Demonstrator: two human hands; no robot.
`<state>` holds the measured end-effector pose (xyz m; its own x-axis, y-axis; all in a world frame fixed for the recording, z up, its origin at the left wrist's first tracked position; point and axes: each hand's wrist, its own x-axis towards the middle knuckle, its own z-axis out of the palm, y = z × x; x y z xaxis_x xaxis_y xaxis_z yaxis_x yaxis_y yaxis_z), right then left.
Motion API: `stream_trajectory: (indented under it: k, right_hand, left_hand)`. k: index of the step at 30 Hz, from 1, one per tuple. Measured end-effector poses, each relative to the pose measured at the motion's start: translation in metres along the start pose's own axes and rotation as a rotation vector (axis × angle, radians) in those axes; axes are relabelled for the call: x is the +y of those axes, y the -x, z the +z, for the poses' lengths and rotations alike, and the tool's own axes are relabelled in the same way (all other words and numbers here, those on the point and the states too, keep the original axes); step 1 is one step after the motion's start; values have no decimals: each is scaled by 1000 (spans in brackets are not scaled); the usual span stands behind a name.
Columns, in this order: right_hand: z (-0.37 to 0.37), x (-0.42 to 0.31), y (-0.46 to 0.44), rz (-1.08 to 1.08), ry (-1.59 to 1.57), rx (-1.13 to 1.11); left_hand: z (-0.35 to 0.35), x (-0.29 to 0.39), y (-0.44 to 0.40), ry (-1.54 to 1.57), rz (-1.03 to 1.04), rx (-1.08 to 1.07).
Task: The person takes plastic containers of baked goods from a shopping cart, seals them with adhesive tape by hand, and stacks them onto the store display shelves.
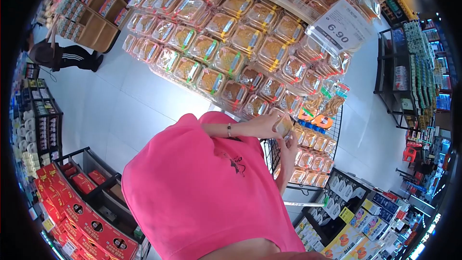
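Note:
My left hand [263, 126], with a bracelet on its wrist, reaches across from the left and grips a small clear-wrapped food pack [283, 125]. From below, my right hand [288, 148] holds the same pack, its fingers against the lower side. The pack is tilted, and its contents look pale yellow-brown. Just beyond my hands are stacked clear boxes of baked goods [230, 60] with green, yellow and red tape. Beneath and right of them, a wire shopping cart [339, 135] contains rows of similar packs [313, 159] and orange-and-blue packages [315, 120].
A price sign [341, 28] reading 6.90 stands over the display. Red gift boxes [91, 226] fill a shelf at lower left. A person [72, 58] is at upper left. Dark shelving [397, 77] stands right; boxed goods [361, 221] lie lower right.

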<state>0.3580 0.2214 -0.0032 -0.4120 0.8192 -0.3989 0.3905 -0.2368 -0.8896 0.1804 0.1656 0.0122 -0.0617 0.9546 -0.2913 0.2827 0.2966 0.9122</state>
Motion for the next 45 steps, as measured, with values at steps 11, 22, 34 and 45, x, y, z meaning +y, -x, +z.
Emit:
stream_trajectory:
  k: [11,22,34,45]
  right_hand:
    - [112,-60,-24,-253,246,-141]
    - [229,-157,-101,-615,383,-191]
    - [277,-153,-148,-744,540,-122]
    - [289,-155,-144,-858,554,-34]
  left_hand:
    - [-98,-31,59,-174,103,484]
    - [-232,-50,61,-337,188,861]
    - [-276,-91,44,-759,288,1024]
    - [-281,-106,34,-1017,311,1087]
